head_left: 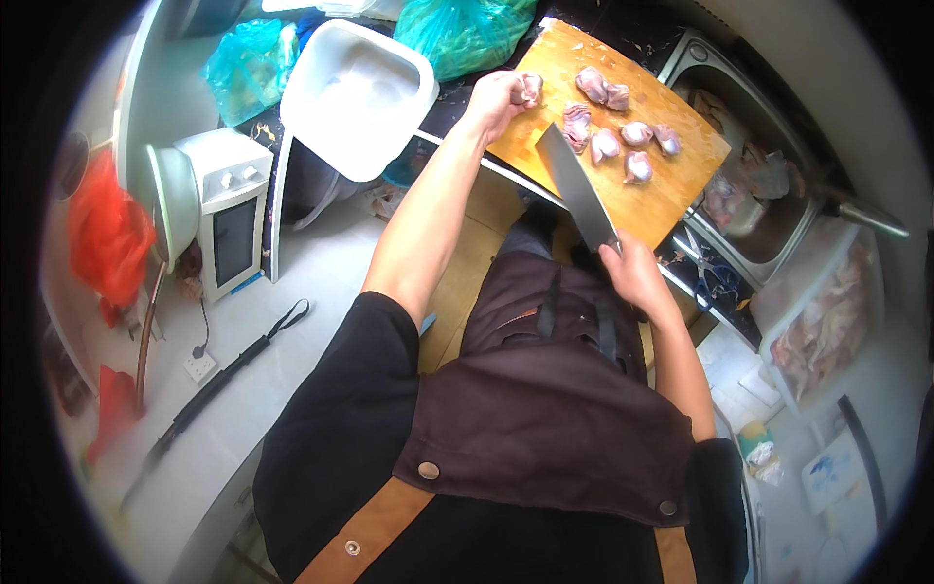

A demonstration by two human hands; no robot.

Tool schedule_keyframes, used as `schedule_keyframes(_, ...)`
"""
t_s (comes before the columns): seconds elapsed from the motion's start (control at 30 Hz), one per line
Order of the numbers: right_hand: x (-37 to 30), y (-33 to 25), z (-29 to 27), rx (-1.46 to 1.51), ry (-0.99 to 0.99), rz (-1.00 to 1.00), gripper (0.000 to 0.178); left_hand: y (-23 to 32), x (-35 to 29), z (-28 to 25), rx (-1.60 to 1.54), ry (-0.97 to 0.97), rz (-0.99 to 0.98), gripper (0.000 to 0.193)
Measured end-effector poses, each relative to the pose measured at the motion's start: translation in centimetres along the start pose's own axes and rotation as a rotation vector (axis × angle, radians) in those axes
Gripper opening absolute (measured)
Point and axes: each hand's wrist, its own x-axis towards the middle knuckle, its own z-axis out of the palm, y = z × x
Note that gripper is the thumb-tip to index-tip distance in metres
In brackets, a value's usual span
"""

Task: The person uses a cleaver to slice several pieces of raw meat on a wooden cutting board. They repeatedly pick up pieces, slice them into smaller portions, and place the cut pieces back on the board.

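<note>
**Cleaver [576, 185] slants toward the meat piece [531, 90] in your left grip [494, 107]**

The small pinkish meat piece is at the upper left edge of the cutting board [686, 175], pinched in your left fingers. You cannot tell from this angle whether it touches the wood or is held just above it.

Your right grip [634, 271] is closed around the cleaver's handle, by the board's near edge. The blade's long axis runs from there up and to the left, so its far end lies just beside the piece, a little below and to its right. Your left hand is the nearer one; your right stands well apart, and the blade spans most of that gap. Whether the blade rests on the board is unclear.

To the right of the blade, more meat pieces [605, 146] lie spread over the board. Beyond, on your left, a white basin [355, 161] and a teal bag [462, 39] sit on the desk; on your right are a metal sink [804, 234] and blue-handled scissors [718, 284].
</note>
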Motion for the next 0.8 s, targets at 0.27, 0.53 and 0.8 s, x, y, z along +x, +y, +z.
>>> schedule_keyframes(0.27,2.0,-0.4,-0.7,0.309,-0.025,0.224,0.023,-0.2,-2.6,1.1,0.152,0.220,0.043,0.028)
schedule_keyframes(0.53,1.6,-0.7,-1.2,0.486,-0.051,0.267,0.015,0.0,-3.2,2.4,1.208,0.425,1.004,0.028)
schedule_keyframes(0.8,0.8,-2.3,-1.1,0.515,-0.031,0.257,0.018,-5.5,-8.2,2.6,1.378,0.162,0.848,0.019)
